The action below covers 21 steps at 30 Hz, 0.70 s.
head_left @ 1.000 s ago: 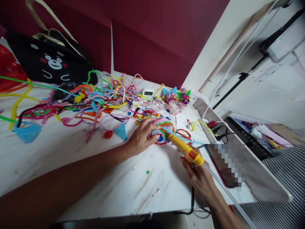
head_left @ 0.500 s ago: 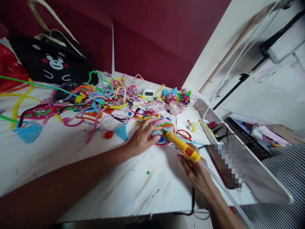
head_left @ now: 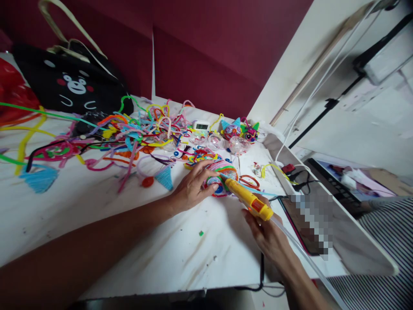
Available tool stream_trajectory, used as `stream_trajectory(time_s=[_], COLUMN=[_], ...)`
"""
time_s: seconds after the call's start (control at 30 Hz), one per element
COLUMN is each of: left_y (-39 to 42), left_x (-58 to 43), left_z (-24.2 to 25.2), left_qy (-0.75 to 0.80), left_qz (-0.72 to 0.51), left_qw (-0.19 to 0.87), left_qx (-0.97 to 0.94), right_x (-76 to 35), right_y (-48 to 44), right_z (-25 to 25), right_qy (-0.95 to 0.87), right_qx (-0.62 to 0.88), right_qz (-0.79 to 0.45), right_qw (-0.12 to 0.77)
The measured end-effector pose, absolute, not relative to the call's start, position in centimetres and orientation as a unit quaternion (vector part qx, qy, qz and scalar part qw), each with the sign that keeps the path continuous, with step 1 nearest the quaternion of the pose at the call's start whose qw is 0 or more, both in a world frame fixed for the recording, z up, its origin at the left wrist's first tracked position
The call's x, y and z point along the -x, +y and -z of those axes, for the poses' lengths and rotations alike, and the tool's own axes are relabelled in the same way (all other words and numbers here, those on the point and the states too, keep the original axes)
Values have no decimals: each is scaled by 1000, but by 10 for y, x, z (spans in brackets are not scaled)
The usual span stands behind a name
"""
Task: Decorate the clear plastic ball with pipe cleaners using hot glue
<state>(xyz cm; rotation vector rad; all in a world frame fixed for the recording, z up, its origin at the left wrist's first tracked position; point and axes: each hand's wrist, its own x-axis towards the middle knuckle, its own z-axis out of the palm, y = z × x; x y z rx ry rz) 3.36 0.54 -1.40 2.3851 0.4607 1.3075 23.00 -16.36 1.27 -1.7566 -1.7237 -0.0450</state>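
Note:
On the white table sits a round ball (head_left: 229, 169) wrapped in coloured pipe cleaners, with blue buttons on its near side. My left hand (head_left: 192, 187) grips it from the left, fingers over the top and thumb at the front. In my right hand (head_left: 269, 232) is a yellow hot glue gun (head_left: 248, 197), a clear glue stick trailing from its back end. Its nozzle touches or nearly touches the ball's right side; I cannot tell which. Left of my left hand lies a light-blue pipe-cleaner triangle (head_left: 164, 178). Red-handled scissors (head_left: 249, 182) lie behind the glue gun.
A tangled heap of pipe cleaners (head_left: 135, 133) spreads over the back left. Behind the ball stand a small digital timer (head_left: 201, 126) and two decorated figures (head_left: 231, 129). A phone-like device (head_left: 303, 228) lies to the right, beside the raised table edge (head_left: 361, 245).
Almost nothing differs. The glue gun and my right hand have shifted very slightly to the right; my left hand stays on the ball.

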Motion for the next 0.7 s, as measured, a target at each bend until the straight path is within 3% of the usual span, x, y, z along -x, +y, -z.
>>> stream_trajectory(time_s=[0.7], left_y=[7], left_x=[-34], left_z=[15], left_qy=[165], left_qz=[-470], left_qw=[187], left_qx=[-847], right_x=[-236], right_y=[-182], right_z=[-9], right_qy=[-635], right_qx=[702], right_qz=[-20], right_qw=[320])
